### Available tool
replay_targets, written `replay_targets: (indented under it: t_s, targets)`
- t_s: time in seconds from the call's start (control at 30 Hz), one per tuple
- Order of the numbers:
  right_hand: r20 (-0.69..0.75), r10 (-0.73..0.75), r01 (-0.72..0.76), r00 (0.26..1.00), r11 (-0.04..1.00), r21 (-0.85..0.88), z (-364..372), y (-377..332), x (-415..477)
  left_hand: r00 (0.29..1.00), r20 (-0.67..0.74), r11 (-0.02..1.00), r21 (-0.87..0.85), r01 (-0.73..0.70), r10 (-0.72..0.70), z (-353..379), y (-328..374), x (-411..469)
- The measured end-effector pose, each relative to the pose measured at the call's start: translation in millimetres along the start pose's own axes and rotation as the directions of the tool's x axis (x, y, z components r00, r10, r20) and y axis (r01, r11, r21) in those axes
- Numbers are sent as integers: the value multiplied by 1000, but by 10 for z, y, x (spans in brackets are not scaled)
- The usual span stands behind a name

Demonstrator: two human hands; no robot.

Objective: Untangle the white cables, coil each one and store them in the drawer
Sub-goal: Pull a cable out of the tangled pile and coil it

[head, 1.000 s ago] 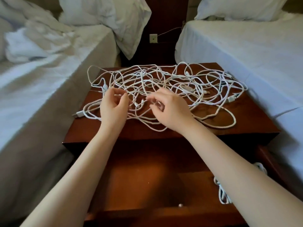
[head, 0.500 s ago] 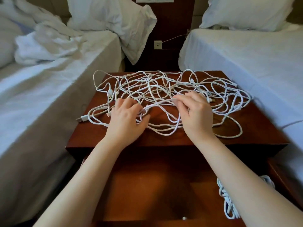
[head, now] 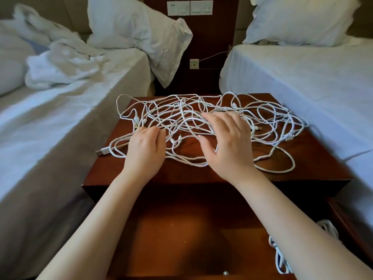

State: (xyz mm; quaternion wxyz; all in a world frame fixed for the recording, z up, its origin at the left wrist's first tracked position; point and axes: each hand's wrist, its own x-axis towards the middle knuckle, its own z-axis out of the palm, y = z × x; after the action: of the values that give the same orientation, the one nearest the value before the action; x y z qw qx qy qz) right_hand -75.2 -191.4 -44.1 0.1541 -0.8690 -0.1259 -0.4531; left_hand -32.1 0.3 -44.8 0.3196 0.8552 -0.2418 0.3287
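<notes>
right hand [head: 228, 146]: lying open on top of the cables [head: 191, 116], its fingers [head: 220, 118] spreading fairly straight over the strands and its thumb pointing left; it is gripping nothing.

left hand [head: 145, 152]: sitting at the near left part of the tangle, its fingers [head: 153, 131] bending down among the strands with the tips hidden; i cannot tell whether it is pinching a cable or only pressing.

cables: white, lying in one loose tangle that is covering most of the nightstand [head: 314, 166] top from left edge to right edge. a usb plug [head: 101, 152] is poking out at the near left.

drawer [head: 181, 239]: standing pulled open below the top, towards the camera, with both forearms reaching across it. a knob [head: 225, 273] is showing at its front edge.

coil [head: 281, 261]: a white cable bundle lying in the right side of the drawer, partly hidden by the right forearm.

left bed [head: 50, 122]: flanking the nightstand and carrying rumpled bedding [head: 60, 65] and a pillow [head: 125, 23].

right bed [head: 302, 77]: flanking the other side, with a second pillow [head: 302, 19] lying at its head.

switch panel [head: 189, 8]: sitting on the dark wall between the beds, with an outlet [head: 194, 64] below it.
</notes>
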Motion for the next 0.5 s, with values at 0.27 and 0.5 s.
replay_targets:
  t_s: [0.27, 0.5]
  targets:
    - [-65, -88, 98, 994, 979, 177, -43, -71, 45, 988, 143, 993, -94, 66, -52, 24, 147, -38]
    - [-137, 74, -33, 988, 958, 286, -135, -62, 96, 960, 278, 958, -284, 51, 31, -20, 352, -83]
